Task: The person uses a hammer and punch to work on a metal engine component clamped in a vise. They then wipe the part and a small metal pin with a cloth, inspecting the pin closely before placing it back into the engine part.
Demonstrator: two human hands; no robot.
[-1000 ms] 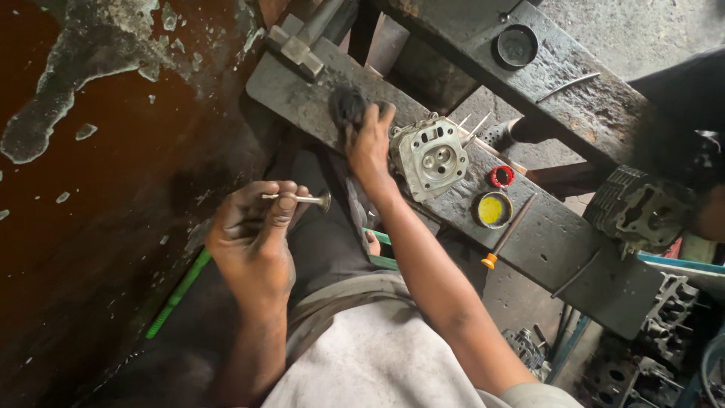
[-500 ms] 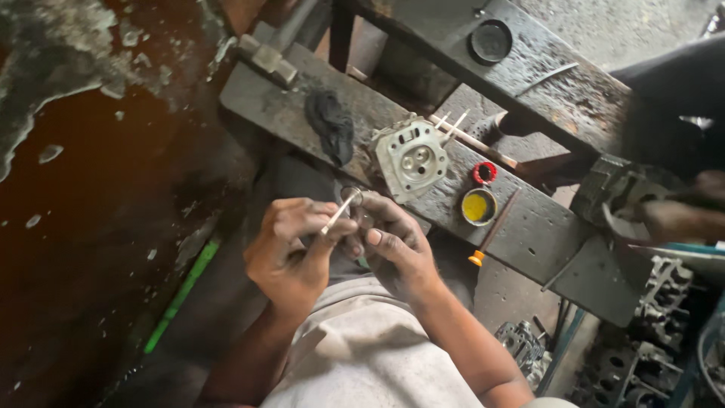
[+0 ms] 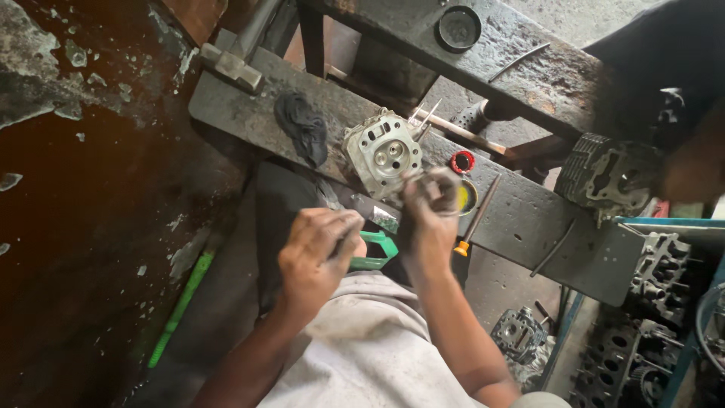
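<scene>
The left hand point(image 3: 317, 253) is curling shut near the bench's near edge; what it is pinching is hidden. The right hand point(image 3: 429, 208) is closing its fingers on something small and blurred, just in front of one silver cylinder head point(image 3: 381, 151) sitting on the bench point(image 3: 529, 219). Lying around it are one black rag point(image 3: 302, 128), one red cap point(image 3: 462, 162), one yellow tin, partly covered by the right hand, and one screwdriver point(image 3: 472, 219). A second, darker head point(image 3: 608, 175) is resting by the far right corner.
</scene>
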